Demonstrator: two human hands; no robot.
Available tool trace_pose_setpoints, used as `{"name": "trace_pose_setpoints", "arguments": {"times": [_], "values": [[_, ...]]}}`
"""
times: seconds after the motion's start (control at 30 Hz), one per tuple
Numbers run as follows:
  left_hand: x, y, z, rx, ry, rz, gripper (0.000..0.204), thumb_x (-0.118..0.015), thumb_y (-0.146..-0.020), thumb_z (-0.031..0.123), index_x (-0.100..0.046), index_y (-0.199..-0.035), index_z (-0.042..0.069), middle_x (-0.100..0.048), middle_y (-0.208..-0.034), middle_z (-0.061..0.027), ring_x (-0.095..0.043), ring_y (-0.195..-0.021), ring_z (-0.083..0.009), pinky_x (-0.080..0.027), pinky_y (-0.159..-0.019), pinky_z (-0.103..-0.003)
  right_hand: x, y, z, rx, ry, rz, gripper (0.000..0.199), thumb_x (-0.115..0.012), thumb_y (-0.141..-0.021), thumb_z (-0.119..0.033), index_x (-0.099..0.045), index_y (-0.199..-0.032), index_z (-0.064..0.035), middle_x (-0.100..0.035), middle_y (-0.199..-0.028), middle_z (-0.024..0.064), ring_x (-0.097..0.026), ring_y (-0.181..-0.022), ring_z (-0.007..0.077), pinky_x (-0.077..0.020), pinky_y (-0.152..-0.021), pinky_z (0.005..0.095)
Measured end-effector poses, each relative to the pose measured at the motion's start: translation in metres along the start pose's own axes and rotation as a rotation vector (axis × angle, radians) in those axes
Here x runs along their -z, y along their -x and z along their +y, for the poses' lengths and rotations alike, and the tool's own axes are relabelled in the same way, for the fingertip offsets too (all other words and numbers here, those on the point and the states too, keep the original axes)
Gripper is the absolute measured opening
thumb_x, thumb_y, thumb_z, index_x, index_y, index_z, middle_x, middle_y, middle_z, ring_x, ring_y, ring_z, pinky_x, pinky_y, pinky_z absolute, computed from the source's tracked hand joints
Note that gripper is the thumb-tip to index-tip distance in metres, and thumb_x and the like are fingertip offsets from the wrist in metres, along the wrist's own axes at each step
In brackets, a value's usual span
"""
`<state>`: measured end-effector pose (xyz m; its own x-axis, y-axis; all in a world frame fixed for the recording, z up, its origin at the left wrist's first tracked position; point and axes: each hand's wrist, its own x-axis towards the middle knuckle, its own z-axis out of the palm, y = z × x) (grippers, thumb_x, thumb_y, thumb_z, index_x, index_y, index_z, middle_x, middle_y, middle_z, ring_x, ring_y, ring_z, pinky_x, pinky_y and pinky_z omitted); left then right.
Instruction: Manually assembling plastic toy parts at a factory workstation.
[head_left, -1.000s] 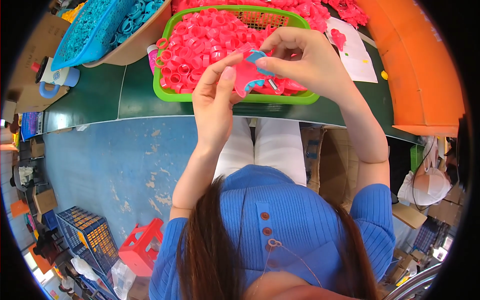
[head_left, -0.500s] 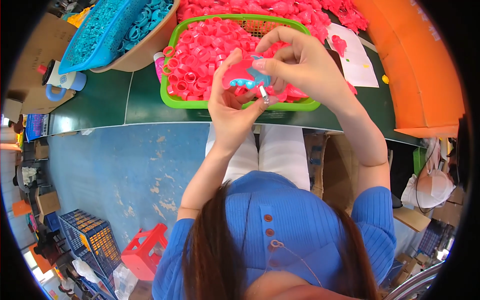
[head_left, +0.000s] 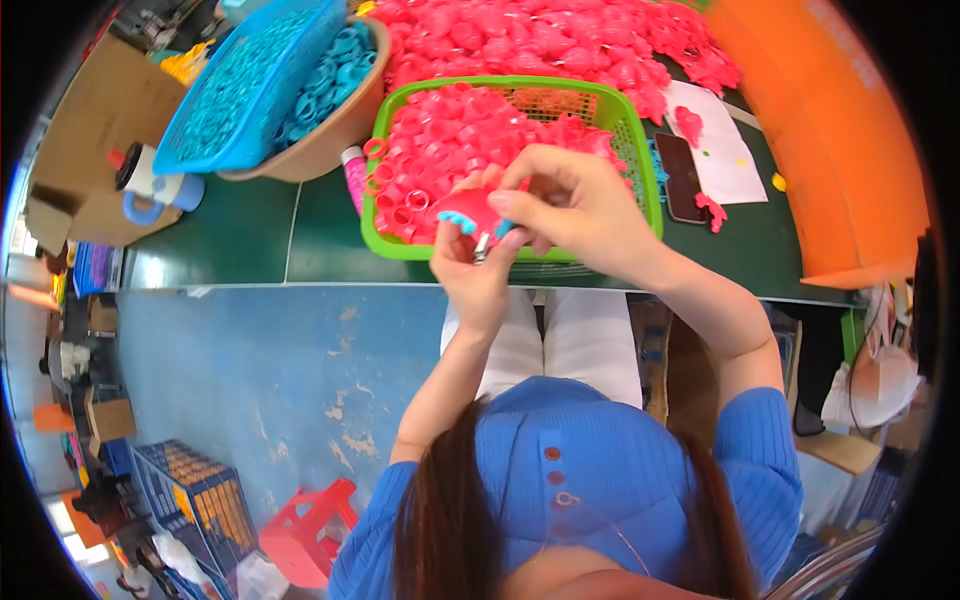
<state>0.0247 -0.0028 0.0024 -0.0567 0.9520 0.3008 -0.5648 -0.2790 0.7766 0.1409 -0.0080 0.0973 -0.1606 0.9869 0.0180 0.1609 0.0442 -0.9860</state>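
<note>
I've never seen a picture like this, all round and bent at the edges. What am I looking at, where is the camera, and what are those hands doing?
There is no machine here: a person works with two bare hands. The camera sits on the person's head and looks down, and its wide lens bends straight edges.

The left hand and the right hand together hold a small pink plastic piece with light blue trim, just above the near edge of a green plastic mesh basket full of pink plastic rings.

The basket stands on a dark green table. Behind it lies a heap of loose pink plastic parts. To the left, a blue plastic basket rests on a tan bowl of blue rings. To the right lie a dark phone and a white sheet of paper.
</note>
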Motion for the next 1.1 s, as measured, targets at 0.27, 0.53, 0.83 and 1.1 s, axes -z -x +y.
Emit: {"name": "trace_pose_setpoints", "arguments": {"times": [0.27, 0.53, 0.83, 1.1], "values": [[0.020, -0.004, 0.011, 0.030, -0.002, -0.062, 0.061, -0.073, -0.067, 0.008, -0.041, -0.117, -0.006, -0.049, -0.119, -0.0221, -0.054, -0.102, -0.0216, -0.048, -0.083, -0.031, 0.033, 0.007, 0.022, 0.116, -0.032, -0.030, 0.024, -0.056, -0.086, -0.013, -0.058, -0.109, -0.0049, -0.060, -0.087, 0.0023, -0.056, -0.069, 0.0070, -0.0453, -0.060, 0.0201], [0.009, -0.006, 0.006, 0.063, -0.007, -0.197, 0.060, -0.075, -0.066, 0.011, -0.044, -0.114, -0.007, -0.049, -0.118, -0.0224, -0.060, -0.092, -0.0218, -0.052, -0.078, -0.032, 0.114, -0.025, 0.091, 0.106, 1.089, 0.011, 0.029, -0.070, -0.070, -0.023, -0.062, -0.093, -0.0059, -0.061, -0.084, 0.0086, -0.055, -0.087, 0.0235, -0.0286, -0.095, 0.0402], [0.010, -0.001, 0.005, 0.143, -0.032, -0.211, 0.061, -0.076, -0.066, 0.011, -0.044, -0.115, -0.007, -0.049, -0.119, -0.0224, -0.061, -0.088, -0.0206, -0.051, -0.079, -0.032, 0.128, -0.028, 0.073, 0.114, 0.653, -0.113, 0.035, -0.075, -0.064, -0.015, -0.056, -0.091, -0.0041, -0.058, -0.089, 0.0038, -0.054, -0.084, 0.0144, -0.0386, -0.081, 0.0300], [0.004, 0.004, 0.007, 0.277, -0.031, -0.273, 0.064, -0.077, -0.064, 0.011, -0.044, -0.116, -0.006, -0.049, -0.119, -0.0228, -0.061, -0.088, -0.0190, -0.054, -0.073, -0.029, 0.151, 0.015, 0.070, -0.071, 0.031, 0.230, 0.025, -0.066, -0.072, -0.005, -0.056, -0.094, 0.0000, -0.059, -0.089, 0.0043, -0.055, -0.079, 0.0076, -0.0440, -0.068, 0.0196]]}}
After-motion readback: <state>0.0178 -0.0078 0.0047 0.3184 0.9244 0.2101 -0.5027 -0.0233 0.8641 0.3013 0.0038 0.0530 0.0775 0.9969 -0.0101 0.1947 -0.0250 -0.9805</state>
